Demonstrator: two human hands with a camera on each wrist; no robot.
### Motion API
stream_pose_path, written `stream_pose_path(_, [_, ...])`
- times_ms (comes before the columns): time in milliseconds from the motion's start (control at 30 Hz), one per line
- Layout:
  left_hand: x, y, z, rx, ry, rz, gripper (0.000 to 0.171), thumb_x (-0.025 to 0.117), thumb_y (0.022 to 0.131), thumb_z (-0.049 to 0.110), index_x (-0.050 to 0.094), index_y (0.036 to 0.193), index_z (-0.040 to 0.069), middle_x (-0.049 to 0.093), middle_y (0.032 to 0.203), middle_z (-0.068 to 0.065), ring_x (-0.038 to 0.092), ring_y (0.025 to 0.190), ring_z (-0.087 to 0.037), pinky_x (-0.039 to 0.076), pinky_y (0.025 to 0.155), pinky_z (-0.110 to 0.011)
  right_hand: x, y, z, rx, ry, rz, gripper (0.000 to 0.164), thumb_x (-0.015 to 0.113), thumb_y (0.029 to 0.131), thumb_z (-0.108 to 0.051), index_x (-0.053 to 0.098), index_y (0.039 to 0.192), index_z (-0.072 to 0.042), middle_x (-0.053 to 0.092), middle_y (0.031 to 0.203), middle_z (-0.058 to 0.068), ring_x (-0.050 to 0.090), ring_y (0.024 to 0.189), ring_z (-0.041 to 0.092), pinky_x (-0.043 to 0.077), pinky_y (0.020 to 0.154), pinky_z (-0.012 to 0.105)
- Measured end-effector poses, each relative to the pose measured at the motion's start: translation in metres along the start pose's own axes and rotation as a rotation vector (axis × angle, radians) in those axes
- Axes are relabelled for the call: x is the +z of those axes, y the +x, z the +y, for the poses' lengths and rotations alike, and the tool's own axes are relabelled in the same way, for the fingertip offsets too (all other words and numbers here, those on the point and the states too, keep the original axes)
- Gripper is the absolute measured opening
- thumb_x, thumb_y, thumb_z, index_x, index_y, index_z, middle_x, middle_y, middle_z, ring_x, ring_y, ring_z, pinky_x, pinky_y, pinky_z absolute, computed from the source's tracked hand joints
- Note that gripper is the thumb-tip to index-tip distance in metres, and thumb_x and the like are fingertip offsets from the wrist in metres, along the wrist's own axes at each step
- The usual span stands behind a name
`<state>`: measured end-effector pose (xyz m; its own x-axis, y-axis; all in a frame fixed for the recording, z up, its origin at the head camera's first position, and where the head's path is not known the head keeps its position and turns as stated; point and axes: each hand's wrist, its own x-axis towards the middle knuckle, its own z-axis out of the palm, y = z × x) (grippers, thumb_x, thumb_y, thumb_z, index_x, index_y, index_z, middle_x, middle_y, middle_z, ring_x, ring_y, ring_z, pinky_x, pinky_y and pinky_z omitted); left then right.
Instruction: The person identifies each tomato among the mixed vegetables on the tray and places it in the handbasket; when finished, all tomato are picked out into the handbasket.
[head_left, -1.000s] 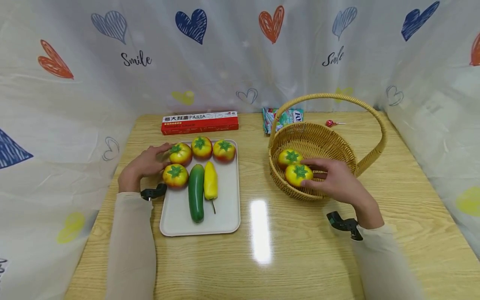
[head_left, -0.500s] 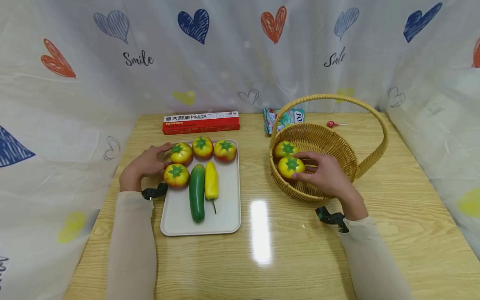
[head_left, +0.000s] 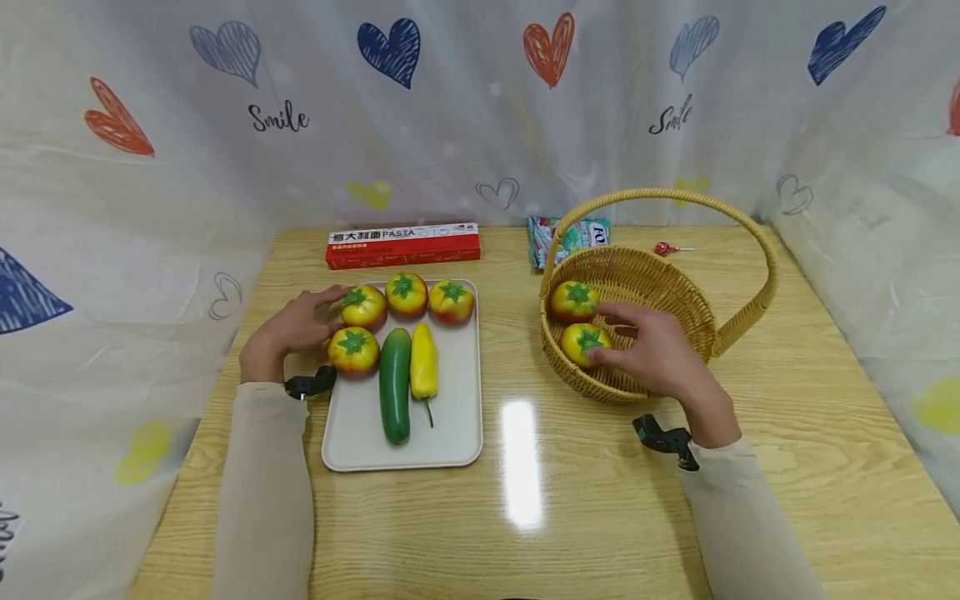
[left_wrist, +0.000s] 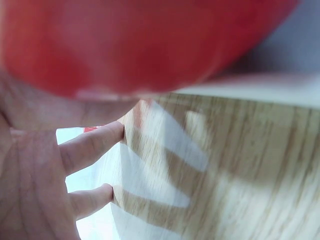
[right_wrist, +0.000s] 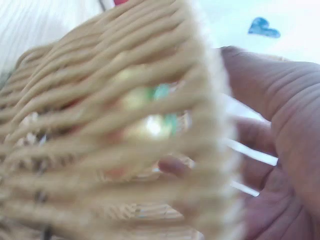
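Nearer basket tomato: this tomato sits inside the wicker basket, at its left, stem leaf up.
Right hand: the right hand reaches over the basket rim, its grip spread; the thumb is by that tomato's right side, touching or just beside, I can't tell.
Farther basket tomato: another tomato lies just behind the first, in the same basket.
Left hand: the left hand is by the left rim of the tray, grip spread, fingers reaching toward the tray's back-left tomato; in the left wrist view two fingertips meet the wood.
Count: six tomatoes, two in the basket and four on the tray, plus one cucumber and one yellow pepper side by side.
Behind: one pasta box, one packet and one lollipop.
Surface: pale wood-grain surface, a bright reflection in front, between tray and basket.
Room to move: a strip of wood separates tray from basket; more runs toward me and right of the basket. The left hand is near the left edge.
Room: white curtain behind and on both sides, printed with hearts and "Smile".
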<state>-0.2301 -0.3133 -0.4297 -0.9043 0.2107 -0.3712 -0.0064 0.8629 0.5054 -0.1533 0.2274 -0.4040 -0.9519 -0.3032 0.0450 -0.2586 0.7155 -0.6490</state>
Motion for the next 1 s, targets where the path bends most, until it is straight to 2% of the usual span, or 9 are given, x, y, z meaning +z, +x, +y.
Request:
stream_pose_path(167, [-0.002,-0.003,0.004,-0.005,0.009,0.0,0.075,0.062,0.104,0.024,0.033,0.173,0.015,0.03,0.175,-0.032,0.014,0.162,-0.064,0.019,0.125,-0.085,0.004,0.01,-0.02,-0.123,0.106,0.056,0.064,0.091,0.093,-0.028,0.067,0.15,-0.011,0.07,0.15,0.013,0.071,0.132,0.039,0.059,0.11,0.055])
stream_pose_path(333, [-0.003,-0.005,0.005,-0.015,-0.007,-0.004,0.076,0.063,0.104,0.023,0.034,0.173,0.015,0.028,0.176,-0.032,0.011,0.163,-0.064,0.017,0.125,-0.085,0.018,0.027,-0.049,-0.228,0.279,0.02,0.063,0.091,0.092,-0.019,0.068,0.15,-0.01,0.071,0.15,0.01,0.071,0.135,0.033,0.057,0.115,0.052])
stream_pose_path(500, [0.0,-0.003,0.001,-0.009,-0.007,-0.004,0.076,0.065,0.104,0.026,0.034,0.173,0.017,0.028,0.176,-0.033,0.01,0.163,-0.063,0.017,0.125,-0.085,0.039,0.045,-0.075,-0.231,0.429,-0.001,0.061,0.09,0.092,-0.016,0.068,0.149,-0.009,0.07,0.15,0.008,0.067,0.14,0.03,0.053,0.121,0.048])
stream_pose_path(700, [0.0,0.0,-0.001,-0.007,0.008,-0.005,0.076,0.064,0.105,0.027,0.033,0.173,0.018,0.027,0.177,-0.032,0.008,0.164,-0.063,0.015,0.126,-0.085,0.063,0.069,-0.098,-0.27,0.601,0.057,0.055,0.089,0.093,-0.018,0.072,0.145,-0.012,0.074,0.145,0.007,0.068,0.138,0.035,0.055,0.119,0.044])
stream_pose_path(867, [0.001,0.002,0.001,-0.001,0.002,0.001,0.075,0.064,0.105,0.026,0.034,0.173,0.018,0.027,0.178,-0.027,0.006,0.164,-0.062,0.014,0.126,-0.085,0.08,0.086,-0.108,-0.3,0.673,0.09,0.052,0.087,0.095,-0.019,0.072,0.144,-0.007,0.076,0.142,0.009,0.07,0.135,0.034,0.055,0.118,0.042])
stream_pose_path(1000, [0.001,0.001,0.001,-0.015,-0.012,-0.002,0.075,0.064,0.105,0.025,0.033,0.173,0.016,0.027,0.178,-0.028,0.002,0.165,-0.062,0.012,0.126,-0.086,0.096,0.099,-0.108,-0.252,0.699,0.085,0.054,0.087,0.095,-0.019,0.071,0.145,-0.006,0.074,0.144,0.01,0.07,0.137,0.029,0.055,0.119,0.045])
